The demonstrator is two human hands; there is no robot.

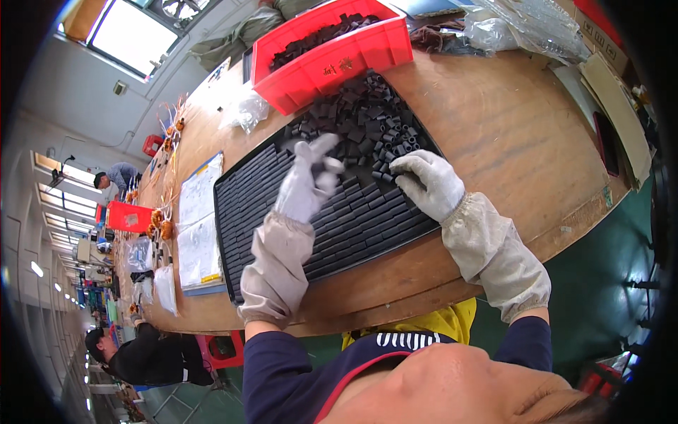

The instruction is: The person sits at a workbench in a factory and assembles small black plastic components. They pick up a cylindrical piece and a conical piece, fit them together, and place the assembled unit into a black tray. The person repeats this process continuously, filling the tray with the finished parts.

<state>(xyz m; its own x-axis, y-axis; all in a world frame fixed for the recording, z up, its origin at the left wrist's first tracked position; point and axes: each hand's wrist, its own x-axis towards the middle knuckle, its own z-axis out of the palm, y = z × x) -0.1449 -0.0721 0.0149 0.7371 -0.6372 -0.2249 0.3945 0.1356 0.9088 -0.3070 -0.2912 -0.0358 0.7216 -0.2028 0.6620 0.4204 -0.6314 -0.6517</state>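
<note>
A black tray (361, 172) lies on the wooden table in front of me. Short black tubes (254, 194) fill its left and near parts in tight rows. Loose black tubes (371, 116) are heaped in its far right part. My left hand (308, 177), in a white glove, hovers above the rows with its fingers apart, smeared by motion. At the right edge of the heap, my gloved right hand (431, 185) has thumb and forefinger closed in a pinch at a black tube (383, 177). The fingertips partly hide that tube.
Beyond the tray stands a red bin (367, 49) holding more black pieces. Papers on a clipboard (199, 251) lie left of the tray. Clear plastic bags (247, 112) and cardboard (618, 116) rest on the table (508, 134). Another person (159, 357) sits at the left.
</note>
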